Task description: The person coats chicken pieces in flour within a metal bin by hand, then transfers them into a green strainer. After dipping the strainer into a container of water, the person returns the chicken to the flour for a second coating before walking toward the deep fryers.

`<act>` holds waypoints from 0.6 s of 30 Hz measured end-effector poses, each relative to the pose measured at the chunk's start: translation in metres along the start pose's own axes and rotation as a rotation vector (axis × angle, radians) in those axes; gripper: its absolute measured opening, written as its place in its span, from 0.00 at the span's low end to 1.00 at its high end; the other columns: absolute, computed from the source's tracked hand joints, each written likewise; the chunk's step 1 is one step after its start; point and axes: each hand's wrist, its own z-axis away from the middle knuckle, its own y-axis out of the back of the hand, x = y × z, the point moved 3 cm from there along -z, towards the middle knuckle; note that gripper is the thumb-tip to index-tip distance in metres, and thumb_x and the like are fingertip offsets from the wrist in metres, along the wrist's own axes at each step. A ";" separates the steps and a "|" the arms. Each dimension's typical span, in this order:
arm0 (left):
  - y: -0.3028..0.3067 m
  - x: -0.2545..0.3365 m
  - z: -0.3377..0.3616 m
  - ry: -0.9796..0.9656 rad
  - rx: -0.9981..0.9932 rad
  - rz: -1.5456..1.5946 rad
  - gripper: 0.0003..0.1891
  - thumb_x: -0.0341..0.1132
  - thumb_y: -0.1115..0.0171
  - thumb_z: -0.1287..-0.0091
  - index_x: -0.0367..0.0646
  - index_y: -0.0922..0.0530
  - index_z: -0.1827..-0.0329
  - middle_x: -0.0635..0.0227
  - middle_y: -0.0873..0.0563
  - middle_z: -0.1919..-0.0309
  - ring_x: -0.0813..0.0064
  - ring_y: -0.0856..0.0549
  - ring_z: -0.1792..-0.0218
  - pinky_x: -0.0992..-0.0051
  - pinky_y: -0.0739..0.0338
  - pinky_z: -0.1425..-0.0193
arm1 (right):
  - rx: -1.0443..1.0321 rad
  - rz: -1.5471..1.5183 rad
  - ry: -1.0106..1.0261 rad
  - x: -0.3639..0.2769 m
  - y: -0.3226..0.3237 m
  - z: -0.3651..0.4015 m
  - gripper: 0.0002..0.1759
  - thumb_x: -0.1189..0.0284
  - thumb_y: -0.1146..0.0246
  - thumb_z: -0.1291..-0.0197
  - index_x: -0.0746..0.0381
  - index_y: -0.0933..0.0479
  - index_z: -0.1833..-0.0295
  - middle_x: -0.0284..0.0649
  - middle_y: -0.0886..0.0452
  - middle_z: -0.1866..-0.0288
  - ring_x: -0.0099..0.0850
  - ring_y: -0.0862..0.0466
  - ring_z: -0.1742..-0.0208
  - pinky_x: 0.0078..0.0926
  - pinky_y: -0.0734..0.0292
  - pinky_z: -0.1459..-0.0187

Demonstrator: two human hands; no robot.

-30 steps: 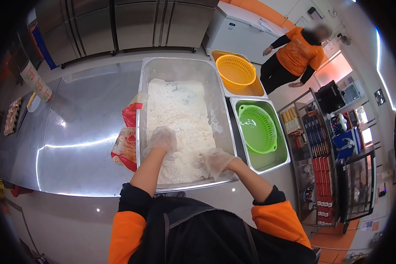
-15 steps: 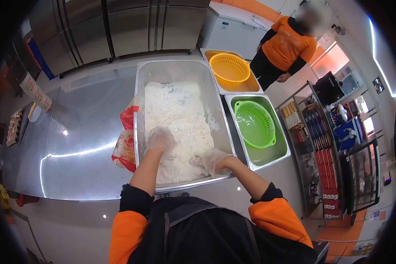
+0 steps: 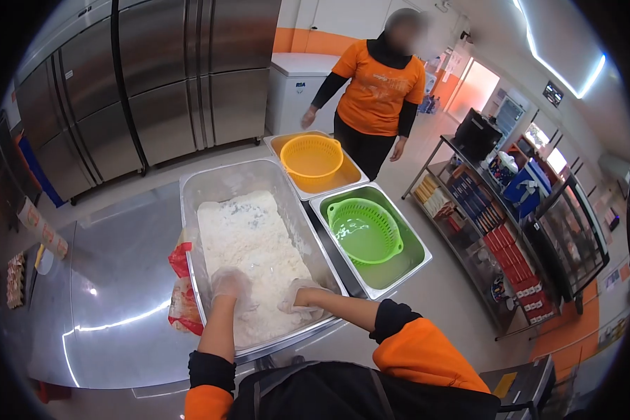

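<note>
Steel table [image 3: 122, 280], tub [image 3: 224, 180] of white powder [image 3: 248, 227], left hand [image 3: 232, 285], right hand [image 3: 299, 295] inside, grip unclear

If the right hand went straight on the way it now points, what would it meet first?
The right hand would probably first meet the white powder at its fingers; beyond that, the left hand seems roughly in line, though depth is unclear.

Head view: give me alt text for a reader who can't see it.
The person's left hand and right hand, in clear gloves, are in white powder in a deep metal pan on a steel table. To the right, a green basket and, farther off, a yellow basket sit in smaller metal pans. A co-worker in an orange shirt stands beyond.
</note>
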 end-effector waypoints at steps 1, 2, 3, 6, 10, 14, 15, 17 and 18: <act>0.002 0.001 -0.002 0.011 0.002 0.002 0.20 0.47 0.58 0.47 0.44 0.28 0.58 0.57 0.27 0.57 0.65 0.28 0.53 0.69 0.38 0.49 | 0.026 0.048 0.081 0.015 -0.020 -0.029 0.24 0.52 0.42 0.62 0.64 0.24 0.69 0.45 0.24 0.71 0.32 0.24 0.69 0.25 0.31 0.67; 0.001 0.001 -0.004 0.028 -0.004 0.007 0.21 0.47 0.58 0.47 0.44 0.29 0.57 0.57 0.27 0.56 0.65 0.29 0.53 0.69 0.38 0.48 | 0.033 0.031 0.144 0.026 -0.034 -0.046 0.23 0.55 0.41 0.65 0.64 0.25 0.69 0.46 0.24 0.71 0.34 0.24 0.69 0.26 0.31 0.67; -0.003 -0.002 -0.001 0.057 -0.020 0.016 0.21 0.47 0.58 0.46 0.44 0.30 0.55 0.57 0.28 0.55 0.65 0.29 0.52 0.70 0.39 0.47 | 0.043 -0.047 0.239 0.035 -0.038 -0.058 0.23 0.57 0.39 0.67 0.65 0.25 0.69 0.46 0.24 0.71 0.35 0.24 0.68 0.26 0.31 0.67; -0.020 -0.012 -0.009 0.039 -0.065 0.065 0.21 0.46 0.58 0.46 0.43 0.31 0.55 0.56 0.28 0.55 0.65 0.29 0.53 0.70 0.38 0.48 | 0.018 -0.252 0.466 0.040 -0.042 -0.069 0.24 0.63 0.36 0.75 0.68 0.26 0.69 0.49 0.24 0.70 0.38 0.24 0.66 0.28 0.31 0.67; -0.002 -0.001 -0.006 -0.061 0.090 -0.066 0.15 0.41 0.53 0.54 0.43 0.23 0.70 0.58 0.22 0.67 0.63 0.23 0.63 0.68 0.30 0.59 | 0.094 -0.197 0.234 0.001 0.008 -0.002 0.24 0.68 0.40 0.65 0.69 0.34 0.59 0.50 0.26 0.66 0.34 0.25 0.68 0.24 0.32 0.66; -0.009 -0.004 -0.008 -0.087 0.130 -0.064 0.14 0.40 0.52 0.55 0.42 0.23 0.71 0.58 0.22 0.69 0.63 0.22 0.65 0.68 0.30 0.60 | 0.046 -0.101 0.105 0.009 0.022 -0.005 0.25 0.70 0.42 0.64 0.69 0.36 0.57 0.46 0.26 0.67 0.35 0.25 0.66 0.26 0.32 0.66; -0.002 -0.001 -0.003 -0.086 0.134 -0.056 0.15 0.40 0.52 0.55 0.42 0.23 0.71 0.58 0.22 0.68 0.63 0.22 0.65 0.69 0.30 0.60 | 0.039 -0.326 0.155 0.017 0.022 -0.008 0.25 0.69 0.42 0.63 0.69 0.36 0.56 0.47 0.26 0.66 0.36 0.26 0.64 0.26 0.33 0.65; 0.006 0.003 -0.001 -0.072 0.105 -0.074 0.15 0.40 0.52 0.56 0.42 0.23 0.71 0.58 0.22 0.68 0.63 0.22 0.64 0.69 0.30 0.60 | 0.018 -0.769 0.255 0.033 0.022 -0.021 0.26 0.67 0.42 0.62 0.68 0.36 0.55 0.47 0.26 0.65 0.38 0.26 0.61 0.26 0.33 0.63; 0.009 0.003 0.000 -0.066 0.088 -0.086 0.15 0.41 0.52 0.56 0.42 0.23 0.71 0.58 0.22 0.68 0.63 0.22 0.64 0.69 0.30 0.60 | 0.076 -0.636 0.253 0.022 0.037 -0.009 0.26 0.66 0.43 0.61 0.68 0.37 0.54 0.48 0.27 0.63 0.39 0.26 0.60 0.25 0.33 0.61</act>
